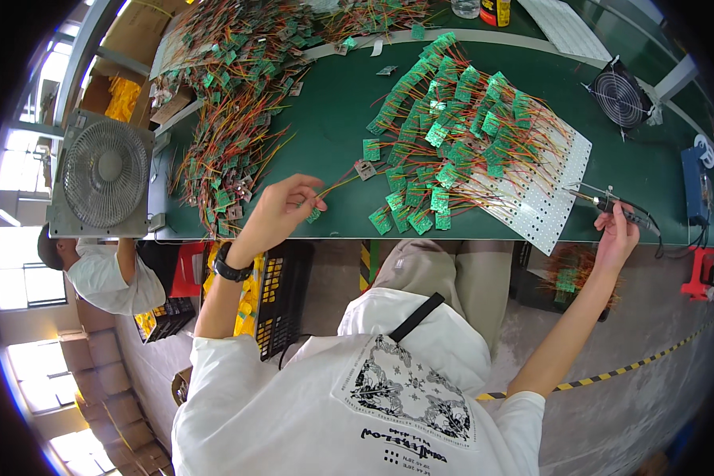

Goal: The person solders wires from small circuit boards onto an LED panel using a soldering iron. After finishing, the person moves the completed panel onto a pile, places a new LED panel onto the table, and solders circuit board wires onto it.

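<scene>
My left hand is closed in a pinch on a small green circuit board at the table's near edge. Red and yellow wires run right from this hand toward a small grey-brown board lying on the green mat. My right hand grips a soldering iron, its thin tip pointing left over a white perforated board. Several green circuit boards with red and yellow wires lie in overlapping rows beside and partly across the perforated board, between my two hands.
A large heap of wired boards covers the left of the table. A box fan stands at far left, a small black fan at back right. A blue soldering station sits at the right edge. Another person works at left.
</scene>
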`<state>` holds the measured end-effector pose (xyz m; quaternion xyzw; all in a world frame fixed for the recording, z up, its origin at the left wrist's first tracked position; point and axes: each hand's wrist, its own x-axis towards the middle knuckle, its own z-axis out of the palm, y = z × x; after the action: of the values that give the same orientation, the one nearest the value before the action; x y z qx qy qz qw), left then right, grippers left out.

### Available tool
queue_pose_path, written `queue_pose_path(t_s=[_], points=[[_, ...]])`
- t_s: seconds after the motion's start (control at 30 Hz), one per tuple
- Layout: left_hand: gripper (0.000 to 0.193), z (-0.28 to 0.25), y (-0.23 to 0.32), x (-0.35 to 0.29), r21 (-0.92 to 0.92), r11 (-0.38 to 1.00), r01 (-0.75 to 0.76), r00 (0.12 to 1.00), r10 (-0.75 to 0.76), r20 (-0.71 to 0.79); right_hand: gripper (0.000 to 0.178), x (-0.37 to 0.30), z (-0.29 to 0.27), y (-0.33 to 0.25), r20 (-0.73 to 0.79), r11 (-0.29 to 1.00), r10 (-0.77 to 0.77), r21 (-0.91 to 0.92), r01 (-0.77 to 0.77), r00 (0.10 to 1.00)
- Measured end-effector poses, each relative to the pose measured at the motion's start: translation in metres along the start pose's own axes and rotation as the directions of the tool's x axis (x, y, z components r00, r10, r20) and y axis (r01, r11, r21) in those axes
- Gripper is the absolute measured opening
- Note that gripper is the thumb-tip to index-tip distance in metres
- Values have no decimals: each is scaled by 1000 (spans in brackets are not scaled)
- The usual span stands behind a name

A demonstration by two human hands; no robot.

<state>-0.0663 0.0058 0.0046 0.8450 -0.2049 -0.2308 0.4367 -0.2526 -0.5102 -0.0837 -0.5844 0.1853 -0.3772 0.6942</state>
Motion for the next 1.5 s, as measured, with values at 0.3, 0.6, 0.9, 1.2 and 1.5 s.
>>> queue_pose_path(t_s=[0.3, 0.6, 0.9, 1.2, 1.5], points=[[19, 36, 40, 34, -369, 925, -89, 994, 107, 28, 20, 0, 10, -3, -27, 999, 44, 33, -43, 999], [17, 115, 106, 113, -432, 882, -186, 869, 353, 346, 18, 0, 10, -5, -55, 1000, 21, 9, -20, 998], [15, 171, 135, 163, -341, 901, -267, 752, 416, 511, 17, 0, 18, -9, -141, 997, 11, 75, 0, 990], [14, 191, 143, 173, -379, 826, -417, 767, 544, 342, 19, 3, 18, -5, -187, 999, 36, 8, -36, 982], [8, 212, 112, 179, 120, 523, -844, 535, 801, 269, 20, 1, 18, -4, -159, 999, -5, -50, -3, 987]])
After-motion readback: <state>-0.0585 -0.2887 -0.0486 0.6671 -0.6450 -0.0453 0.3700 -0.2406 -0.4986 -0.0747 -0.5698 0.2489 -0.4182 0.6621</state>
